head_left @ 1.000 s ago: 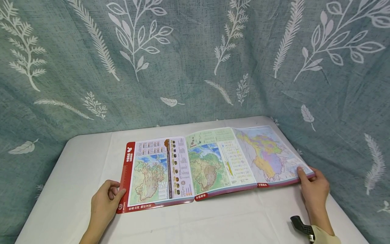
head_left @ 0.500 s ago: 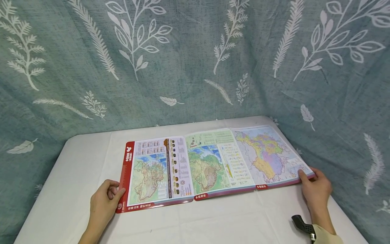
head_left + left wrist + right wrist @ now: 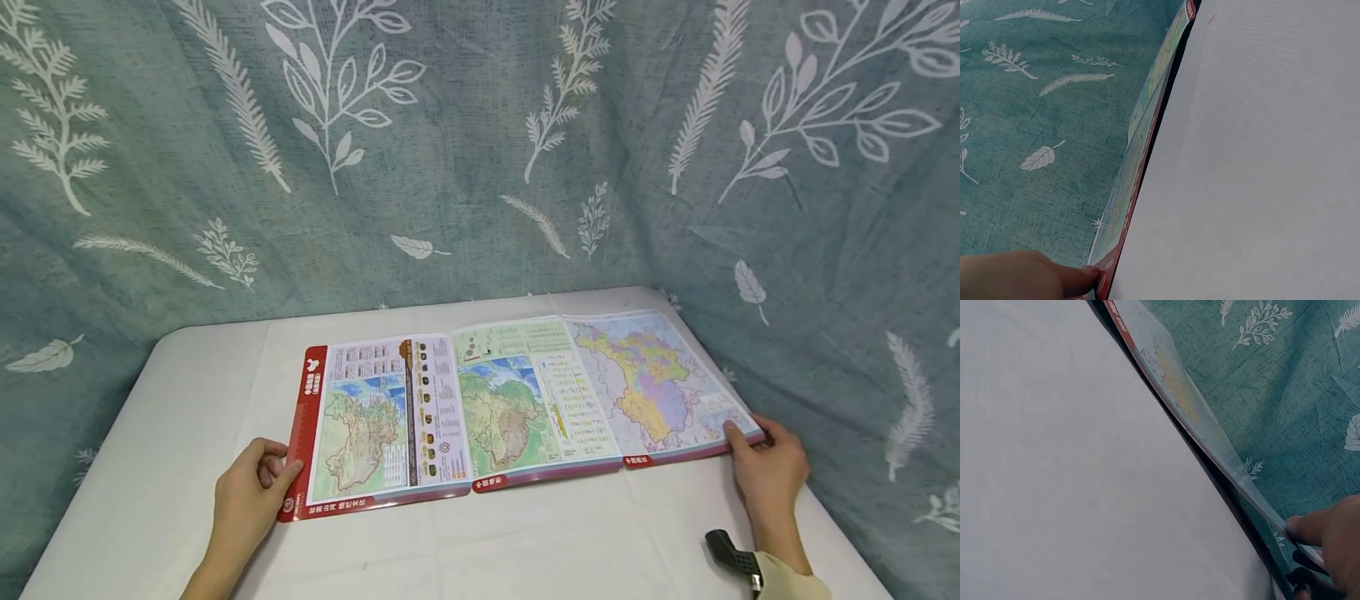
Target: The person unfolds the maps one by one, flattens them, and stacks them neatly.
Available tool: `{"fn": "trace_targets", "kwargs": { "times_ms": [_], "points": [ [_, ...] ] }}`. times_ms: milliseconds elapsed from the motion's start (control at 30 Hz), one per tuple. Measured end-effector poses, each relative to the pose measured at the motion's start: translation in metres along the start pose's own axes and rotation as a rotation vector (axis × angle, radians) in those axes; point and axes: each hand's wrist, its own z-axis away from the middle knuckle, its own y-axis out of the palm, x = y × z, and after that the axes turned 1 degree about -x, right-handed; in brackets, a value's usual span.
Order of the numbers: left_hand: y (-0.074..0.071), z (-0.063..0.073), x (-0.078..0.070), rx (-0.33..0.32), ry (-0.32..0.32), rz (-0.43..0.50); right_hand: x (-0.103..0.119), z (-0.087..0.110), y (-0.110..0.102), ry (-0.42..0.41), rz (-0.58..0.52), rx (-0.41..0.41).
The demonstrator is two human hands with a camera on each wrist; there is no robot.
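A long folding map (image 3: 502, 408) with a red left border lies spread across the white table, showing three panels side by side. My left hand (image 3: 251, 492) pinches the map's lower left edge, the thumb on the red border. At the far right corner my right hand (image 3: 768, 471) grips the map, its thumb on top and fingers underneath. The left wrist view shows the left thumb (image 3: 1082, 280) on the map's red corner. In the right wrist view the right hand (image 3: 1332, 540) holds the other end, which is raised off the table.
The table (image 3: 480, 550) has a white cover. A patterned green curtain (image 3: 450, 167) hangs behind the table and along its right side. A black device (image 3: 731, 554) sits at the right wrist, by the light sleeve.
The map's right panel looks slightly flatter, and its fold with the middle panel sits a little lower. Both hands keep their hold; the whole view has shifted slightly.
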Motion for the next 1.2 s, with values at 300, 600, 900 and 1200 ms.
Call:
{"fn": "trace_targets", "kwargs": {
  "times_ms": [300, 600, 900, 1200],
  "points": [
    [-0.0016, 0.0002, 0.0001, 0.02, -0.005, -0.006, -0.0005, 0.0017, 0.0004, -0.035, 0.006, -0.007],
    [-0.0036, -0.0007, -0.0028, 0.023, -0.025, -0.008, 0.0011, 0.0, 0.0011, -0.041, 0.031, -0.012],
    [-0.004, -0.0032, -0.0019, -0.007, 0.041, 0.007, 0.0021, 0.0006, -0.0001, -0.077, 0.045, 0.011],
    [-0.0073, -0.005, 0.0019, 0.017, 0.051, -0.021, 0.0035, 0.002, 0.0001, -0.053, 0.099, 0.064]
  ]
}}
